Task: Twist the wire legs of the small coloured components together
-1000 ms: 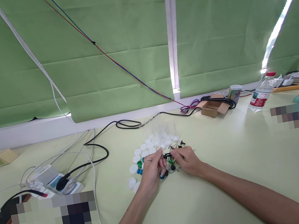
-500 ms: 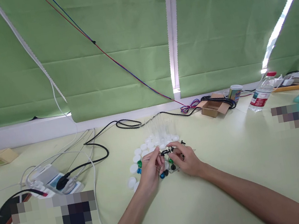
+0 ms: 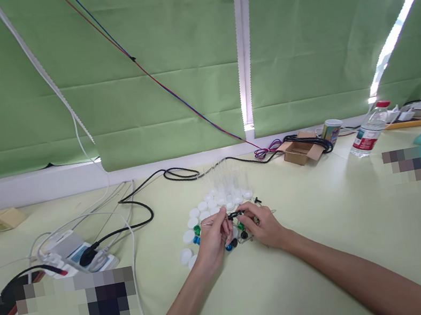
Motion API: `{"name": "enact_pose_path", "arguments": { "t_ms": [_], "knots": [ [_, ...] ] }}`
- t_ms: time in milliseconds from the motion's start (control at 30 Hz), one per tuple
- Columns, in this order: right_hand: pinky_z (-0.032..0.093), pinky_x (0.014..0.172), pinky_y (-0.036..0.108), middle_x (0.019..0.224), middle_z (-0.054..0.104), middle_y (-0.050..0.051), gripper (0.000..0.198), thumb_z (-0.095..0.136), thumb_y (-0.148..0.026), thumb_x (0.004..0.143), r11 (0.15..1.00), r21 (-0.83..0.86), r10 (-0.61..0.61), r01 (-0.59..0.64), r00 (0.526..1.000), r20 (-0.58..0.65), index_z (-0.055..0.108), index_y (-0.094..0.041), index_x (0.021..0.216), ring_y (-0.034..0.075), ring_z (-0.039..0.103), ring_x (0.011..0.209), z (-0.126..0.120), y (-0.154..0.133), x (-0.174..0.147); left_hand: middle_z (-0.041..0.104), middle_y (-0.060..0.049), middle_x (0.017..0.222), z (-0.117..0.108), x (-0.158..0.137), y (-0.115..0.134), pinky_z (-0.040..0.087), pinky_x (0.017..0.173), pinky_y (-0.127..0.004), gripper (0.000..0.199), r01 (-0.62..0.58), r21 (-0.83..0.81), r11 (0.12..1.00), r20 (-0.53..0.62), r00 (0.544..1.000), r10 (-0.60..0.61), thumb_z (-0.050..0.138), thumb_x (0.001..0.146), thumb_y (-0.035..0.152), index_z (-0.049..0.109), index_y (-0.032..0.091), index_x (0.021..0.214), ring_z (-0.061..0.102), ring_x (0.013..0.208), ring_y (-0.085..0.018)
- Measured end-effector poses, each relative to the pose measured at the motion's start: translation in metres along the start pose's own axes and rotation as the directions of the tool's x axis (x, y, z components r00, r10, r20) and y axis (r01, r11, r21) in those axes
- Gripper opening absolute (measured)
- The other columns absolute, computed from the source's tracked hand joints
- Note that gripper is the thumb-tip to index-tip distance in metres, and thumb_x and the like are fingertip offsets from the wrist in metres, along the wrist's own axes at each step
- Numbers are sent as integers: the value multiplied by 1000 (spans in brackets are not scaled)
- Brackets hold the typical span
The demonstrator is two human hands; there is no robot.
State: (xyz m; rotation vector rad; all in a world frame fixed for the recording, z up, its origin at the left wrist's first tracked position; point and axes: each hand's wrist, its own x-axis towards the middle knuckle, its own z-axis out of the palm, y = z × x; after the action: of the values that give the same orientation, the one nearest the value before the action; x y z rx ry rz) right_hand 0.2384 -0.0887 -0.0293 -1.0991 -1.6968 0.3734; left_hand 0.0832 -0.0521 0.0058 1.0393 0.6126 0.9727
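Workshop-like room, long pale worktable (image 3: 276,298), power strip (image 3: 76,257), black cable (image 3: 123,230), green window blinds (image 3: 181,37)

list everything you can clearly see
blinds: several, green, back
table: one, yellow-green, below
discs: many, white, middle
tubes: several, clear, middle
small pieces: several, green, blue, black, by hands
held part: one, black, between hands
carton: one, brown, back
canister: one, multicoloured, right of carton
bottle: one, clear, right
boxes: several, yellow, left
power strip: one, white, left
cables: several, mixed colours, back and left
left hand: one, left of held part
right hand: one, right of held part
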Motion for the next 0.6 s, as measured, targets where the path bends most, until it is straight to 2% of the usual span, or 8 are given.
{"name": "enact_pose_path", "arguments": {
  "t_ms": [267,600],
  "knots": [
    [39,51,23,50,48,-6,22,44,-35,98,999,-42,-9,8,1000,-8,55,-20,86,11,44,44,-1,0,1,46,1,39,2,-2,1,25,39,-23,55,2,44,999,24,1000,-3,67,80,46,44,16,40,37,32,-6],
    [34,51,24,49,40,-6,40,35,-35,101,997,-77,-31,30,999,-9,41,-22,64,10,37,44,-2,1,2,47,1,40,3,-3,1,25,40,-23,56,19,58,998,40,999,-21,67,80,45,43,15,39,37,31,-6]
  ]
}}
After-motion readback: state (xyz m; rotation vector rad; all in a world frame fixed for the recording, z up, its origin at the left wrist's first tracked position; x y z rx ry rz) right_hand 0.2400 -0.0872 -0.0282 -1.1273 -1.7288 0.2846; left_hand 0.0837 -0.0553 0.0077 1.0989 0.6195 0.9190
